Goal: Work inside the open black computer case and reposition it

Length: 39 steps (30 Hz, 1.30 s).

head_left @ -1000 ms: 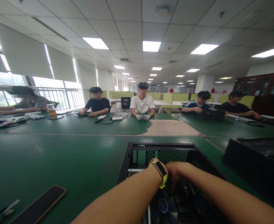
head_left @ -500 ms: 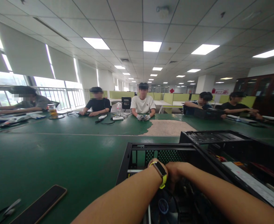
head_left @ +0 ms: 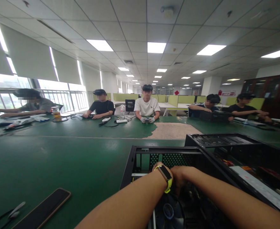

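Both hands reach down into the open black computer case point(head_left: 154, 152) on the green worktop point(head_left: 58, 159). The left hand point(head_left: 157, 168) and right hand point(head_left: 179, 178) meet deep inside; I cannot tell their grip. They seem to be working on a part inside, which calls for small, careful moves.

Both hands reach into the open black metal computer case point(head_left: 140, 159), so the fingers of the left hand point(head_left: 159, 168) and the right hand point(head_left: 178, 178) are hidden, and I cannot tell what they grip. The bottom edge cuts the case, both forearms and the dark flat phone point(head_left: 44, 208). Perhaps a fan point(head_left: 168, 210) lies below.
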### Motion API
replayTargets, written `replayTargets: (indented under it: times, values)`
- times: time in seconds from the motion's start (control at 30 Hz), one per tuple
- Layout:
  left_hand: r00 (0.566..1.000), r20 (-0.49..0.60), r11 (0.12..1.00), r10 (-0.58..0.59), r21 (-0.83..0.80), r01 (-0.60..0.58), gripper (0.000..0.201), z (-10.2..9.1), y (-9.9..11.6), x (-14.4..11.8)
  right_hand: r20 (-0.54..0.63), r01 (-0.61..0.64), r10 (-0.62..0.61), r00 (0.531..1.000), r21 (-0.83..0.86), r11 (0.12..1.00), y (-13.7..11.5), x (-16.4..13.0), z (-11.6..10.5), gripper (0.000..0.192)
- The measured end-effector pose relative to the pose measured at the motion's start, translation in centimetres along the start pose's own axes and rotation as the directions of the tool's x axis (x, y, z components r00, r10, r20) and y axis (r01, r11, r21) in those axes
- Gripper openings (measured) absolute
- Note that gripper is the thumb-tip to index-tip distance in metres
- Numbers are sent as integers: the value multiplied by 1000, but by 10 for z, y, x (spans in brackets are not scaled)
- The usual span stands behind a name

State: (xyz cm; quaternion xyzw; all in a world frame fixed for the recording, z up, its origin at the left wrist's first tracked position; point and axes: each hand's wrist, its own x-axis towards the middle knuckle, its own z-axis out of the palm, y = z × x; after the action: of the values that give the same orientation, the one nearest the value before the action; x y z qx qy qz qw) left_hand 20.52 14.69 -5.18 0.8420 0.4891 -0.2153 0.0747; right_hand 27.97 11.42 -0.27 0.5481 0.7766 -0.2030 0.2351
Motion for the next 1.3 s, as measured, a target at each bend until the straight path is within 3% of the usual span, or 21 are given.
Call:
replayTargets:
  times: [0.1,0.33,0.57,1.13,1.23,1.3]
  values:
    - [996,91,994,-7,110,-3,33,1,1,3,-7,-10,10,1000,-4,1000,0,0,0,76]
    - [994,112,983,-11,183,-10,35,-1,2,1,-20,1,-2,1000,-30,1000,0,1,1,78]
    - [990,132,977,41,200,-67,33,-3,0,-4,-13,-6,6,1000,-29,1000,1,3,1,77]
    - [993,115,982,15,186,-37,34,-10,2,-18,-27,-11,11,1000,-13,1000,-3,1,0,74]
    - [989,145,981,12,190,-39,33,-13,1,-22,1,12,-12,1000,-33,999,-6,-13,-11,63]
    - [989,146,980,14,194,-42,33,-15,0,-25,-82,34,-38,996,-52,998,-7,-38,-25,48]
